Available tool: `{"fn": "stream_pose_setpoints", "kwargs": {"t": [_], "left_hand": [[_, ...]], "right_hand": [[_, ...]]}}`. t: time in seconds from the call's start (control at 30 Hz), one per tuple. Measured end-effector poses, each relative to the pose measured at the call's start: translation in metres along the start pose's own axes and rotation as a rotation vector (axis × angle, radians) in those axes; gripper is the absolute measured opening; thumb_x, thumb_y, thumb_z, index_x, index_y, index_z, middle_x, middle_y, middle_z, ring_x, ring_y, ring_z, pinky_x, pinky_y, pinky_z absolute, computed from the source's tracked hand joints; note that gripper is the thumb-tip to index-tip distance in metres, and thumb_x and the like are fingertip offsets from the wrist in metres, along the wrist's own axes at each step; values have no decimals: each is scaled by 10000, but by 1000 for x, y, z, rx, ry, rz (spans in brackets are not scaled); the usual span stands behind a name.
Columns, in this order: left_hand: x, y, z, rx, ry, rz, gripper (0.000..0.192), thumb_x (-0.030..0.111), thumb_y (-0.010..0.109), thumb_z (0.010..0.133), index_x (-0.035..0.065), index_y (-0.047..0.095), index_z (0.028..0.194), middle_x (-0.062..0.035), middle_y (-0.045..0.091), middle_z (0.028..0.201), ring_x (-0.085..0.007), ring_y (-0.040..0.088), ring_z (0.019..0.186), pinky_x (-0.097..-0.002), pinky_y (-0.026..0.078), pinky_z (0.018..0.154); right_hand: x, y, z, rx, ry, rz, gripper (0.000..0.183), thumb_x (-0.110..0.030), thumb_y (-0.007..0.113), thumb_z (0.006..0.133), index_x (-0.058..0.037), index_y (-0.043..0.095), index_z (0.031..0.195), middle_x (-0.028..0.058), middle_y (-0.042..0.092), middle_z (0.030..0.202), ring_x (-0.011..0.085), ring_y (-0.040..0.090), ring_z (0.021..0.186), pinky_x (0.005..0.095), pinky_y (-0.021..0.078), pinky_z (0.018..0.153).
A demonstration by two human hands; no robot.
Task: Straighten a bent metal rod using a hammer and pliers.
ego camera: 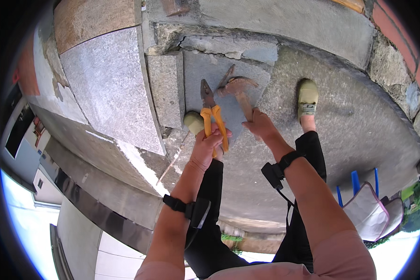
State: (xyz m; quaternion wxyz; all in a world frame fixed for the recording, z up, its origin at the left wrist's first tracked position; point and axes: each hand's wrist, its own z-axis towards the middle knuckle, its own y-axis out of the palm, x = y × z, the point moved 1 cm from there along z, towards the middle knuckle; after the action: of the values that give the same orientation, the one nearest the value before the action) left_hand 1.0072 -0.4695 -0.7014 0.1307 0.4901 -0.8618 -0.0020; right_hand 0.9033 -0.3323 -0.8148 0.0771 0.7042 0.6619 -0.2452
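Observation:
My left hand (208,143) is wrapped around the yellow handles of a pair of combination pliers (207,99). The rusty jaws point away from me and look closed or nearly so. In my right hand (260,124) is the wooden handle of a claw hammer (243,85), its rusty head directed away from me, just right of the plier jaws. Beneath both tools lies a grey slab (199,66). A dark, narrow shape beside the hammer head is partly hidden; I cannot tell whether it is an object or a shadow.
A rectangular stone block (166,91) and a large pale stone slab (108,87) lie to the left. A thin stick (173,159) rests near my left shoe (193,122). My right shoe (308,96) stands on the concrete floor (283,168). A cracked concrete ledge (210,43) lies ahead.

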Motion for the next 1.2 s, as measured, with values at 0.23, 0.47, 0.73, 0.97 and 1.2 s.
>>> {"fn": "stream_pose_setpoints", "kwargs": {"t": [0.23, 0.47, 0.73, 0.97, 1.2], "left_hand": [[-15, 9, 13, 119, 112, 23, 372, 94, 494, 770, -39, 518, 1117, -97, 587, 1017, -188, 532, 998, -302, 367, 905], [-21, 23, 13, -3, 36, 72, 287, 90, 477, 784, -16, 520, 1047, -36, 557, 772, -101, 533, 664, -228, 428, 613], [-16, 26, 18, 48, -86, 171, 148, 58, 472, 805, 16, 455, 946, -50, 493, 643, -82, 406, 409, -236, 334, 367], [-9, 28, 54, 37, -85, 136, 94, 124, 511, 849, 70, 498, 925, -14, 488, 647, -71, 397, 454, -236, 350, 416], [-28, 45, 62, 50, 87, -143, 208, 219, 500, 899, 15, 518, 932, -72, 581, 762, -133, 556, 646, -262, 466, 620]], "right_hand": [[-29, -7, -18, 28, -111, 219, 355, -362, 466, 889, -10, 511, 878, 182, 616, 787, 342, 615, 715, 388, 493, 606], [-58, -13, -65, 105, -68, 560, 334, -295, 411, 935, 4, 513, 828, 173, 538, 634, 320, 527, 534, 361, 440, 531], [-22, -30, -55, 139, -178, 312, 315, -284, 435, 919, -10, 467, 767, 211, 509, 596, 404, 526, 577, 435, 406, 495], [-26, -31, -28, 193, -98, 245, 328, -286, 413, 931, -3, 449, 769, 204, 482, 596, 384, 524, 563, 397, 398, 497], [-31, -12, -33, 313, -104, 392, 347, -308, 433, 922, -1, 434, 761, 224, 477, 590, 387, 527, 570, 411, 401, 497]]}}
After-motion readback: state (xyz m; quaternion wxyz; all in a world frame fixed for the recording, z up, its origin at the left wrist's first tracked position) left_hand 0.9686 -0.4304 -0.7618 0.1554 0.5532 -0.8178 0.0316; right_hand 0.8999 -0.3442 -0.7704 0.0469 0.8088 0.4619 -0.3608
